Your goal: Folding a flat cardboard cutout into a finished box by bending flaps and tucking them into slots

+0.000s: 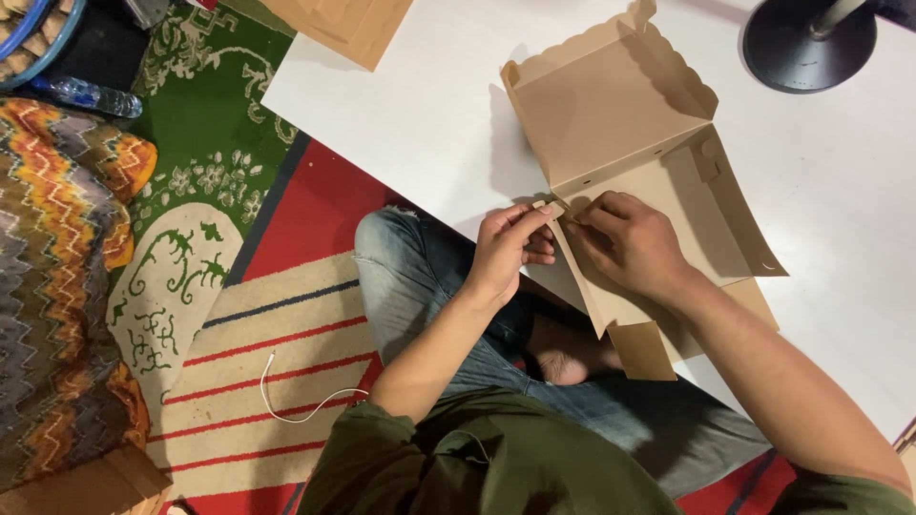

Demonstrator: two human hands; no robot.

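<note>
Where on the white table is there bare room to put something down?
Bare stretch on the table left of the box, below the flat cardboard. Another patch right of the box, below the black base. Crowded at the near edge, where left hand and right hand pinch a flap.

tan cardboard box (620,114), white table (410,105), red-striped cream rug (277,372), green floral carpet (205,105)

Left hand (506,250) and right hand (625,243) pinch a brown cardboard box (620,114) corner.
</note>
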